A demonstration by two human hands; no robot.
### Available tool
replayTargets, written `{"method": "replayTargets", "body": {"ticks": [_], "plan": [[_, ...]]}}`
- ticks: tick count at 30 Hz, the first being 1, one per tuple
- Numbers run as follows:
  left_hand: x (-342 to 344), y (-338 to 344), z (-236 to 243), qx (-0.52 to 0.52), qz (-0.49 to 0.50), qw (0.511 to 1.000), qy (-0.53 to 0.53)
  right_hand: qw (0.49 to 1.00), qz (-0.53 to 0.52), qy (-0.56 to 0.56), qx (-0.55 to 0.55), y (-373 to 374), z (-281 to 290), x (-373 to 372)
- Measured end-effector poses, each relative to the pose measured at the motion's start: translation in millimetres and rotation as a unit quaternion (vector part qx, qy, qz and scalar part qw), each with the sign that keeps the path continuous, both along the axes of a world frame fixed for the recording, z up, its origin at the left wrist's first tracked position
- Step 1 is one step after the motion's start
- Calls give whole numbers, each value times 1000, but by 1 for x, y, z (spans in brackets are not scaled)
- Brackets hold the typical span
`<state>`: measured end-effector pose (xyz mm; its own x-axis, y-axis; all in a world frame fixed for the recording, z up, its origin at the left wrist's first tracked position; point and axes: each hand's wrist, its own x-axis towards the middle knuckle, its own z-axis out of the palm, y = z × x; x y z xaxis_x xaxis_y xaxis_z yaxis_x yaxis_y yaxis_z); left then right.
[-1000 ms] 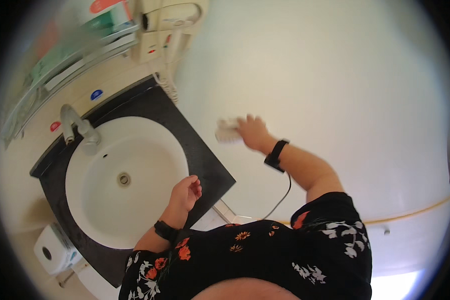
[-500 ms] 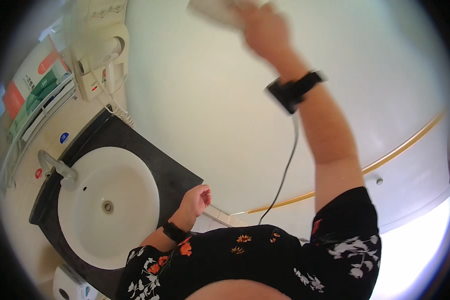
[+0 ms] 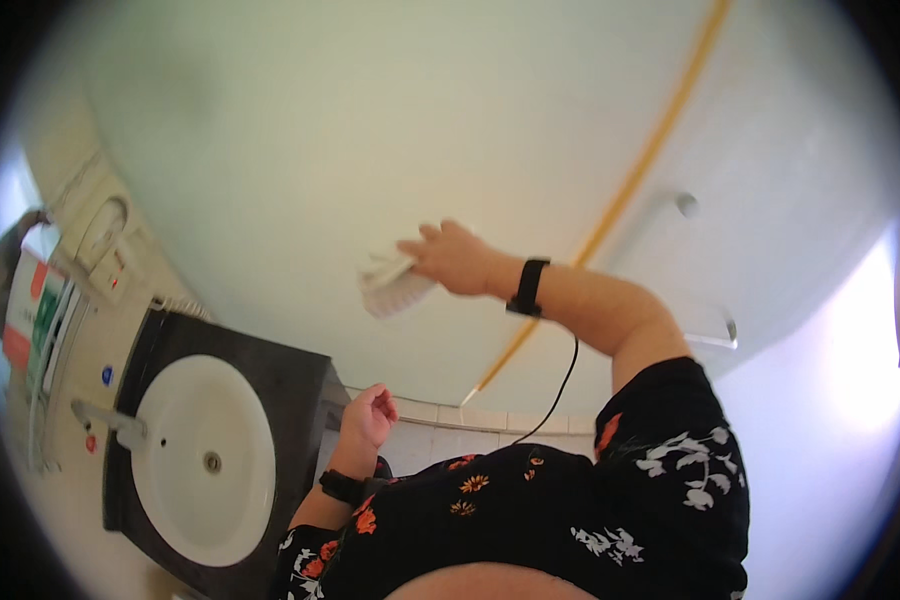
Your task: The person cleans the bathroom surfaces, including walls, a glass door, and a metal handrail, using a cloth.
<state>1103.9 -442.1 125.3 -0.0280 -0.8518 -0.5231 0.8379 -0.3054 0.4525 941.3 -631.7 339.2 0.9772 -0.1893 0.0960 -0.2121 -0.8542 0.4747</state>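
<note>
My right hand (image 3: 455, 258) is closed on a folded white cloth (image 3: 395, 287), which looks slightly blurred. The cloth lies against, or very near, a large pale frosted glass panel (image 3: 300, 150); I cannot tell whether it touches. My right arm reaches across a gold-coloured trim strip (image 3: 635, 175) on the panel, and a black band with a cable circles that wrist. Low in the view, my left hand (image 3: 372, 415) is held with fingers curled in, just right of the dark counter's edge. Nothing shows in it.
A white oval basin (image 3: 205, 500) with a tap (image 3: 120, 425) is set in the dark counter (image 3: 295, 375) at left. Beyond it are a wall-mounted hair dryer (image 3: 105, 230) and a shelf with packages (image 3: 35, 310). A round knob (image 3: 686, 205) and a handle (image 3: 715, 342) stick out at right.
My right hand has come down from the top of the view with the cloth. The view has shifted, showing more of the panel right of the strip. My left hand stays curled by the counter.
</note>
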Motion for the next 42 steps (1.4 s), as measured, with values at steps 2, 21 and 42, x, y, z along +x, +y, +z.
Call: {"method": "replayTargets", "body": {"ticks": [2,21,42], "plan": [[-21,-12,17,-17,-1,1000,-6,995,-12,-93,-38,0,55,-39],[-91,-2,31,11,-100,993,-56,891,-115,-430,-86,28,-13,-123],[-95,-71,184,-355,-230,898,-123,211,33,-529,821,105,-51,-96]]}}
